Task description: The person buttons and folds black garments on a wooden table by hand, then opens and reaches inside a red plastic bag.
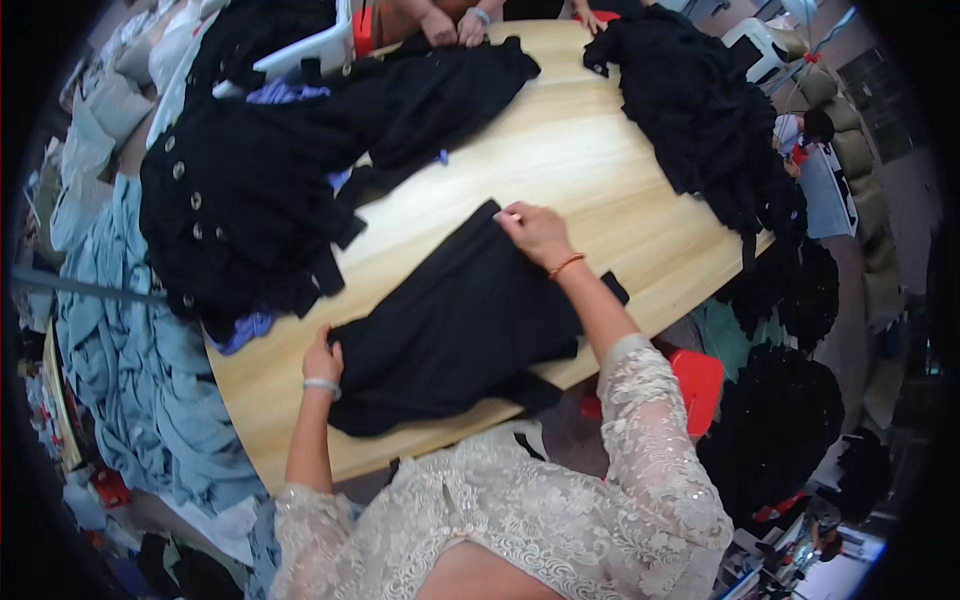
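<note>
A black garment (455,325) lies spread on the pale wooden table in front of me, its far edge running at a slant. At its left corner, my left hand (322,364) has the edge between thumb and fingers. My right hand (540,236) is closed in a pinch on the far right corner, which is slightly raised. One dark flap of the garment reaches toward the table's near edge. To the far left lies a heap of black garments (245,180) with shiny round buttons, close to the held garment but apart from it.
The table (560,120) has another black garment pile (690,110) at far right, drooping over the edge. Across it are another person's hands (455,25). Light blue cloth (140,370) heaps at left; a white bin (310,50) stands behind. A red stool (695,388) is at right.
</note>
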Available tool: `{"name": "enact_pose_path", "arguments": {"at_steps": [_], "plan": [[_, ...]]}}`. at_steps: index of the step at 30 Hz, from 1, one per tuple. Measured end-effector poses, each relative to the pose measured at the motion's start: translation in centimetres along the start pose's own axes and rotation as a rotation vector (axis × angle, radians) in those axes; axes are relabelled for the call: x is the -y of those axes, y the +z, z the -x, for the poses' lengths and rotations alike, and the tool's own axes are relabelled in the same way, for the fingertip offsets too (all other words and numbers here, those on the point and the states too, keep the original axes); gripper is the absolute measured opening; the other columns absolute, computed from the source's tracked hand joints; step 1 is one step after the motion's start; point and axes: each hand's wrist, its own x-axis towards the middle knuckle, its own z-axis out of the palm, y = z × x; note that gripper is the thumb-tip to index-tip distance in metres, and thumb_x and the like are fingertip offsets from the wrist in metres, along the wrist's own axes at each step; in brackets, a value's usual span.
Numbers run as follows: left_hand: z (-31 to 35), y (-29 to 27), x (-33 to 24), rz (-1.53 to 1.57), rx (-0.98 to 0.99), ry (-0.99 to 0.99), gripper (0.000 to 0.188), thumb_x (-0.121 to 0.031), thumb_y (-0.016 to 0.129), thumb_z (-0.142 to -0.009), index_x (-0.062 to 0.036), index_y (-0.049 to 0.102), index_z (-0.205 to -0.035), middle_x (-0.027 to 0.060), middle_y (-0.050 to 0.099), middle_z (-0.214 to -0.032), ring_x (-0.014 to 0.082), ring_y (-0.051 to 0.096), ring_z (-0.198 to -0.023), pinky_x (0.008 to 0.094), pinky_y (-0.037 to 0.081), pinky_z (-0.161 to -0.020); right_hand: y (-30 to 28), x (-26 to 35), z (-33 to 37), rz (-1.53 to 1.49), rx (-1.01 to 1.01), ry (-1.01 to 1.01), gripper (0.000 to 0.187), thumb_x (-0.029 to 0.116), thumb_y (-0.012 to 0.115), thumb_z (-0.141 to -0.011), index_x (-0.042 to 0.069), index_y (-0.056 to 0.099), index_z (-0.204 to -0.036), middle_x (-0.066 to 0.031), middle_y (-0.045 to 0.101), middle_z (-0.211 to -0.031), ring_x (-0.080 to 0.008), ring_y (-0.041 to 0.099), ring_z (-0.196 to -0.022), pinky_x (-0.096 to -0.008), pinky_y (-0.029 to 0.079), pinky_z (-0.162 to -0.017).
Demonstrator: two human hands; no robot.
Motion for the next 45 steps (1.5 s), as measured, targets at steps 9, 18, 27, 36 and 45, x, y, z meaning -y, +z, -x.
{"name": "enact_pose_path", "arguments": {"at_steps": [9,18,27,36,45], "plan": [[2.7,-2.9,-1.4,0.122,0.148,0.112,0.051,-0.009,0.071,-0.077,-0.0148,0.057,-0.126,0.0126,0.060,-0.071,0.0295,0.061,-0.067,0.0404,0.051,-0.067,6.6,-0.8,-6.8,0.377,0.295,-0.054,0.035,0.010,0.048,-0.088,0.007,0.050,-0.123,-0.0180,0.069,-0.089,-0.0330,0.068,-0.083,-0.0433,0.054,-0.071],[1.7,-0.2,-0.2,0.042,-0.273,0.117,0.018,-0.006,0.062,-0.082,-0.0092,0.066,-0.100,0.0146,0.067,-0.088,0.0351,0.065,-0.080,0.0414,0.051,-0.072,6.8,-2.5,-6.9,0.492,0.302,-0.140,0.020,0.013,0.057,-0.079,0.006,0.062,-0.098,-0.0168,0.068,-0.087,-0.0338,0.067,-0.086,-0.0446,0.053,-0.074],[4.7,-9.7,-6.8,0.307,-0.574,0.351,0.031,0.007,0.056,-0.078,-0.0031,0.066,-0.105,0.0124,0.065,-0.090,0.0255,0.064,-0.077,0.0313,0.050,-0.068,-9.3,1.9,3.5,0.171,-0.405,-0.189,0.024,0.014,0.069,-0.076,0.014,0.055,-0.096,-0.0071,0.066,-0.083,-0.0292,0.065,-0.070,-0.0384,0.050,-0.057],[12.4,0.0,-3.9,0.816,0.243,-0.063,0.057,0.004,0.075,-0.073,-0.0058,0.056,-0.126,0.0007,0.054,-0.084,0.0055,0.050,-0.070,0.0192,0.045,-0.064,-5.3,-6.8,18.3,0.211,0.140,0.267,0.027,0.036,0.075,-0.078,0.014,0.066,-0.091,-0.0095,0.064,-0.067,-0.0295,0.064,-0.067,-0.0399,0.048,-0.060],[13.3,-0.9,-2.8,0.803,0.410,-0.034,0.063,0.008,0.071,-0.073,-0.0070,0.050,-0.131,-0.0017,0.052,-0.091,0.0027,0.047,-0.073,0.0171,0.043,-0.065,-3.8,-5.2,17.7,0.204,-0.003,-0.105,0.038,0.017,0.072,-0.078,0.015,0.060,-0.114,-0.0103,0.058,-0.111,-0.0317,0.059,-0.101,-0.0428,0.050,-0.076]]}}
